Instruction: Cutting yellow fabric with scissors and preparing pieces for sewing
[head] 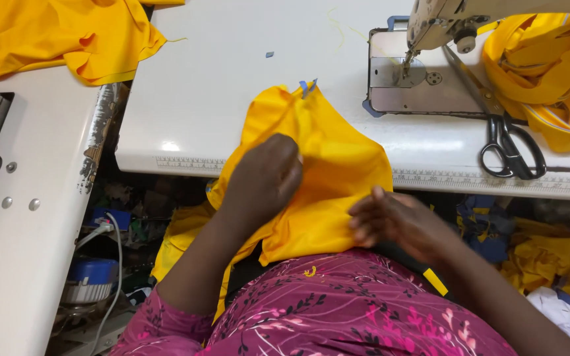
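White and glossy, the sewing table (232, 86) fills the upper part of the view, with a printed ruler strip along its near edge.

At that edge the left hand (263, 179) is curled into a loose fist, its fingers pinching a fold of the yellow fabric piece (328, 178). The right hand (394, 221) lies lower and to the right, fingers bent and close together, their tips on the fabric's lower right edge; whether they grip it or only press on it cannot be told.

The fabric is smooth, thin and bright yellow, with soft creases. It is roughly triangular: its narrow end lies up on the table, where a small blue tag (307, 86) sticks out, and its broad end hangs over the table edge into the person's lap. Its long axis runs from the lap up and away toward the table's middle.

Beyond the hands, a sewing machine (456, 23) with a metal plate (407, 79) stands at the upper right. Black-handled scissors (506, 142) lie just beside the plate, blades pointing up and left. More yellow cloth is heaped at the far right (549, 66) and at the upper left (61, 36). The person wears a magenta flowered garment (338, 310).
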